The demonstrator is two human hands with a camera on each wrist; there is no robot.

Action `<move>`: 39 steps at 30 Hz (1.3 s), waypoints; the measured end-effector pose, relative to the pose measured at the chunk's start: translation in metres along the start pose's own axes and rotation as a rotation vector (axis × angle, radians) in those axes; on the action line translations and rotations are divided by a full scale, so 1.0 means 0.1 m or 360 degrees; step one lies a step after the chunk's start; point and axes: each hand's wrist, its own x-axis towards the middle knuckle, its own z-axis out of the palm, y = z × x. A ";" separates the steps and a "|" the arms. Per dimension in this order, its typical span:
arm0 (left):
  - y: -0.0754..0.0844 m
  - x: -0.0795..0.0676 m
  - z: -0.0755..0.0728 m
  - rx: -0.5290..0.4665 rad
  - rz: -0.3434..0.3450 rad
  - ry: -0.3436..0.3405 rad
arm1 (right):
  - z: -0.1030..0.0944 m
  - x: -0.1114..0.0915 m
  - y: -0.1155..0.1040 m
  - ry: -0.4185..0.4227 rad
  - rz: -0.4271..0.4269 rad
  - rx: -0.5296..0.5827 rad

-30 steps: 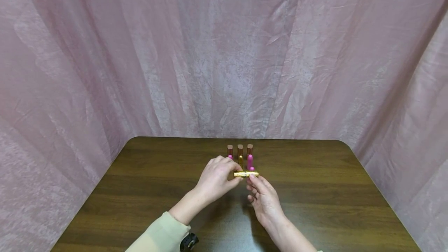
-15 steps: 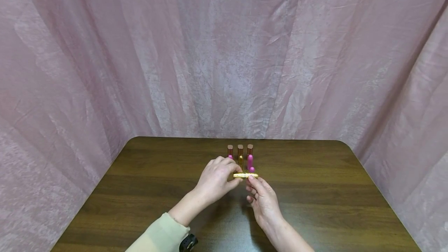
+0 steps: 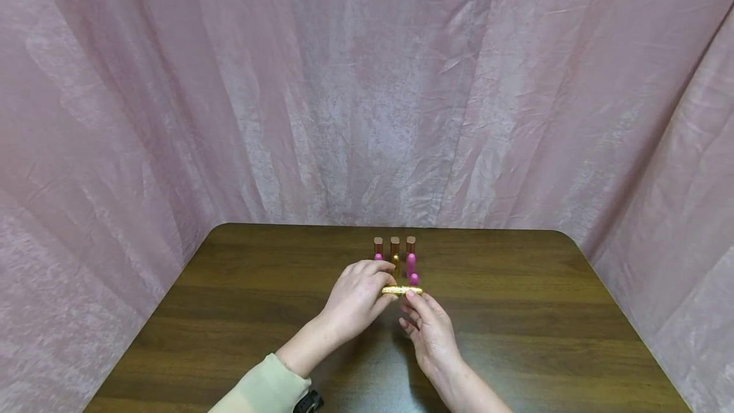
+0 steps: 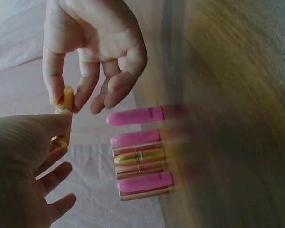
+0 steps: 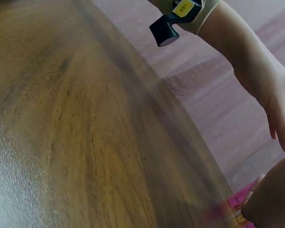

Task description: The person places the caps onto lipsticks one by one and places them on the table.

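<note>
A shiny gold lipstick lies level between both hands, above the table. My left hand pinches its left end with thumb and fingers. At the rounded right end, my right hand pinches it between thumb and forefinger, the other fingers loosely curled. In the left wrist view the gold lipstick shows between the two sets of fingertips. Just beyond the hands stand a second gold lipstick and several pink lipsticks, one of them a pink lipstick at the right. My left hand partly covers the left pink lipstick.
Behind the pink and gold ones, three copper-coloured tubes stand in a row, with a copper tube in the middle. The brown wooden table has rounded far corners. A pink curtain hangs behind it and at both sides.
Both hands have come slightly nearer the person, with the gold lipstick still between them. The standing lipsticks and tubes keep their places on the table.
</note>
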 end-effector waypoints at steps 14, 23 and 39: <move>-0.04 -0.10 0.01 0.0002 -0.0073 0.0016 | -0.01 -0.01 -0.01 0.0016 -0.0052 -0.0251; -0.15 -0.17 0.12 -0.0126 -0.0181 -0.0084 | -0.08 -0.04 -0.15 -0.0199 -0.0214 -0.0895; -0.29 0.02 0.56 -0.0503 -0.0596 -0.0306 | -0.95 0.20 -0.58 -0.0261 -0.1096 -0.2438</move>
